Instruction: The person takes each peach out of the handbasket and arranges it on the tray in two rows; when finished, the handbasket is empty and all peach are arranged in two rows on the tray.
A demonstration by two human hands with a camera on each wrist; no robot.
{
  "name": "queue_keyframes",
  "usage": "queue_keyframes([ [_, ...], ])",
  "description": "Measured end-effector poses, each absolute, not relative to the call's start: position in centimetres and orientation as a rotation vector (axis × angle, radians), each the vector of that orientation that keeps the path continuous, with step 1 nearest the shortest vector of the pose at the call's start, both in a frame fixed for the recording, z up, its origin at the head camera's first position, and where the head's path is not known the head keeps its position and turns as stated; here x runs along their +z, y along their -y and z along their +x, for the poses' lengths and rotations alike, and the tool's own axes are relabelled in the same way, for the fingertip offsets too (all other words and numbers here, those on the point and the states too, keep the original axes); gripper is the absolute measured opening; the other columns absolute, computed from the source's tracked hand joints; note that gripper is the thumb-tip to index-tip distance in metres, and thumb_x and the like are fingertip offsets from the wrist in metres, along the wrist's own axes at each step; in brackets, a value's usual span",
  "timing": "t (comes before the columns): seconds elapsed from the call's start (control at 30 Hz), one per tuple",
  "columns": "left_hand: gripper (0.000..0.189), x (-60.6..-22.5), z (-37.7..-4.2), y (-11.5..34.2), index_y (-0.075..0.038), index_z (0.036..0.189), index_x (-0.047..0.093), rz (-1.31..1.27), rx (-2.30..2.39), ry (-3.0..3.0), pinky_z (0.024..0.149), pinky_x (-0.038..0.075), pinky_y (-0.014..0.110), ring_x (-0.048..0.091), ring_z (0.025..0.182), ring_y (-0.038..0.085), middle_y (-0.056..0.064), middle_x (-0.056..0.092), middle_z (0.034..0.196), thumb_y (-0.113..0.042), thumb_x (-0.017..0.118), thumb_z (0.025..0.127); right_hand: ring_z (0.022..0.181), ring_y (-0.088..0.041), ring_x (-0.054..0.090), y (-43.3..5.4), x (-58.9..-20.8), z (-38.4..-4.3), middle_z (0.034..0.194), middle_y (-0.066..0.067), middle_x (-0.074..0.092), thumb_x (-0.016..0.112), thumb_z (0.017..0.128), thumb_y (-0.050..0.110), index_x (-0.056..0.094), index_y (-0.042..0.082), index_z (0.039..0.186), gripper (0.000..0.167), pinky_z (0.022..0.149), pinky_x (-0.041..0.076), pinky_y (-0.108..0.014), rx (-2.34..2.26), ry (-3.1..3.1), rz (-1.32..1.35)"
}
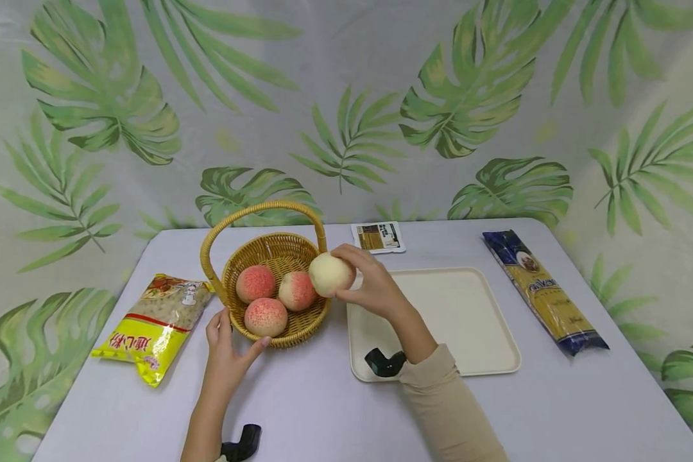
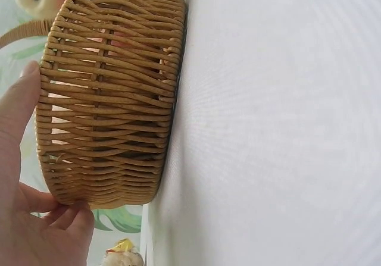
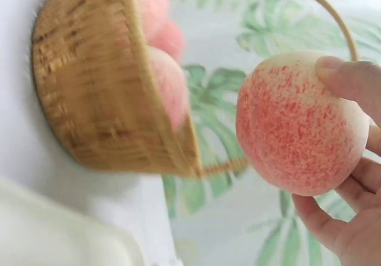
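A peach (image 1: 332,274), pale on one side and speckled red on the other, is pinched between the thumb and fingers of my right hand (image 1: 375,282). In the right wrist view this peach (image 3: 300,123) is held above the level of the basket's rim. The wicker basket (image 2: 113,99) has a tall arched handle and stands on the table. Three more peaches lie inside it, one of them a red peach (image 1: 256,283) at the left. My left hand (image 1: 228,350) holds the basket's near-left rim, thumb on the front edge and fingers round the side.
Left of the basket lies a yellow-and-clear food bag (image 1: 156,327). A cream tray (image 1: 433,321) sits to the right, under my right forearm. Behind it is a small white packet (image 1: 378,237); farther right lies a blue-ended pasta pack (image 1: 543,292). A leaf-patterned cloth hangs behind the table.
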State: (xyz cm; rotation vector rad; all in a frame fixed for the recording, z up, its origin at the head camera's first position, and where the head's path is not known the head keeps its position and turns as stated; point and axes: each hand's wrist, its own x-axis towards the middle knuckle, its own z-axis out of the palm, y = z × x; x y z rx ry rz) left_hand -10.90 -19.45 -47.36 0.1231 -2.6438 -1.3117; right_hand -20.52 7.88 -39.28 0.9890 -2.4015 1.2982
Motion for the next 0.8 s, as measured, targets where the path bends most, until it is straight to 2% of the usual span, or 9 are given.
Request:
queue_keyframes([
  [0.27, 0.099, -47.4, -10.9, 19.5, -0.005, 0.143, 0.013, 0.147, -1.312, 2.663, 0.097, 0.026, 0.056, 0.021, 0.126, 0.037, 0.020, 0.008, 0.139, -0.042, 0.072, 0.073, 0.119, -0.028, 0.039, -13.5, -42.6, -21.6, 0.122, -0.015, 0.051, 0.081, 0.062, 0.007, 0.055, 0.002, 0.116, 0.060, 0.092, 0.038, -0.046, 1.352, 2.426, 0.660],
  [0.4, 0.099, -47.4, -10.9, 19.5, -0.005, 0.143, 0.012, 0.147, -1.320, 2.659, 0.097, 0.026, 0.056, 0.020, 0.126, 0.038, 0.020, 0.008, 0.140, -0.042, 0.072, 0.073, 0.114, -0.029, 0.042, -15.3, -44.9, -22.0, 0.122, -0.017, 0.050, 0.080, 0.062, 0.004, 0.054, -0.001, 0.116, 0.061, 0.088, 0.040, -0.046, 1.442, 2.471, 0.499],
  [0.63, 0.099, -47.4, -10.9, 19.5, -0.005, 0.143, 0.012, 0.142, -1.322, 2.656, 0.096, 0.027, 0.056, 0.022, 0.125, 0.038, 0.020, 0.008, 0.139, -0.042, 0.072, 0.073, 0.109, -0.031, 0.045, -16.4, -47.4, -22.3, 0.122, -0.019, 0.047, 0.077, 0.066, 0.001, 0.051, -0.002, 0.118, 0.059, 0.084, 0.042, -0.044, 1.468, 2.543, 0.399],
  [0.8, 0.099, -47.4, -10.8, 19.5, -0.007, 0.143, 0.011, 0.148, -1.324, 2.667, 0.096, 0.027, 0.056, 0.022, 0.125, 0.039, 0.019, 0.007, 0.140, -0.043, 0.071, 0.073, 0.108, -0.034, 0.043, -16.3, -48.1, -22.5, 0.124, -0.021, 0.041, 0.076, 0.067, 0.000, 0.045, -0.001, 0.123, 0.064, 0.086, 0.040, -0.046, 1.595, 2.573, 0.366],
])
